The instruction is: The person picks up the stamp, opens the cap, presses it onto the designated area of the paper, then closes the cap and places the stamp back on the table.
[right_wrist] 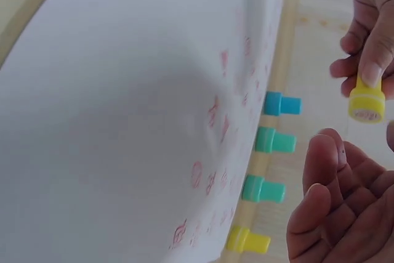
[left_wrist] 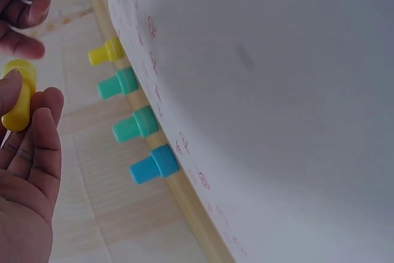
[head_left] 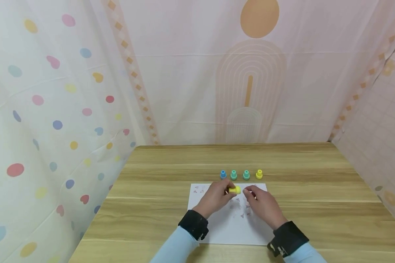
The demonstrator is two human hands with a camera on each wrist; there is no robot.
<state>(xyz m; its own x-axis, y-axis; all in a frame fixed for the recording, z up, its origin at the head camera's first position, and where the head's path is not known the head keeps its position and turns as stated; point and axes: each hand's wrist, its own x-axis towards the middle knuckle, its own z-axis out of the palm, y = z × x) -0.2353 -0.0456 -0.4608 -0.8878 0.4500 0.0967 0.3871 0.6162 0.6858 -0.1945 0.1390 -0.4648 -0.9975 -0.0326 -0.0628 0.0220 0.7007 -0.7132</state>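
Note:
Near the top of the white paper (head_left: 233, 232), my left hand (head_left: 214, 199) pinches a small yellow stamp (head_left: 237, 190) between thumb and fingers. The stamp lies sideways, its wide end toward the right hand; the right wrist view shows reddish marks on the face of the stamp (right_wrist: 367, 114). Just to its right is my right hand (head_left: 264, 206), fingers loosely bent and holding nothing. A gap separates its fingertips from the stamp. Small reddish prints (right_wrist: 212, 112) are scattered over the upper part of the paper, partly hidden beneath the hands.
Beyond the paper's far edge stands a row of stamps: a blue stamp (head_left: 223, 174), two green stamps (head_left: 233, 175) and another yellow stamp (head_left: 259, 174). All are on the wooden table (head_left: 151, 204). Patterned curtains (head_left: 184, 73) hang behind the table and at both sides.

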